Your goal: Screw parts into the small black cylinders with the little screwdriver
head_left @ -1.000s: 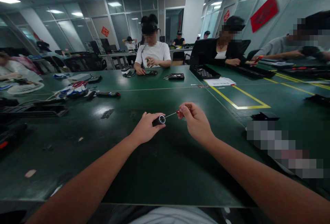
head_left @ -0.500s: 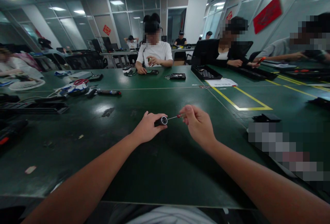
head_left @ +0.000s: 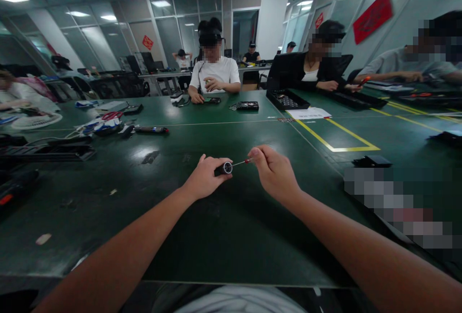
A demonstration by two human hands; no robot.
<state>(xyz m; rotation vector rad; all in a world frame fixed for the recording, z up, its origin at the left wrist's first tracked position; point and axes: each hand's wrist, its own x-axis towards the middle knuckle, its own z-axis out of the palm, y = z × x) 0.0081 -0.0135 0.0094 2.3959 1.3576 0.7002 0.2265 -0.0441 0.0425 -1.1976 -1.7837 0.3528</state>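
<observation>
Fingers of my left hand [head_left: 203,178] wrap round a short black cylinder [head_left: 221,169], whose open end with a pale ring faces right. What the cylinder is exactly I cannot tell. My right hand [head_left: 276,171] pinches a small screwdriver [head_left: 247,161] with a red collar and thin metal shaft. The shaft points left, and its tip meets the ringed end of the cylinder. Whether the tip sits inside or just touches the rim is too small to make out. Both hands are above the green table [head_left: 224,255].
A pen-shaped tool [head_left: 151,130] and red-handled scissors [head_left: 112,115] lie on the left. A black box [head_left: 371,161] and a pixelated area are at right. Across the table a person in white [head_left: 214,75] handles a device; a black tray [head_left: 288,100] stands beyond the yellow tape.
The whole view has shifted slightly, so both hands appear a little further left. The hands keep the same grip, with the screwdriver still against the cylinder's end.
</observation>
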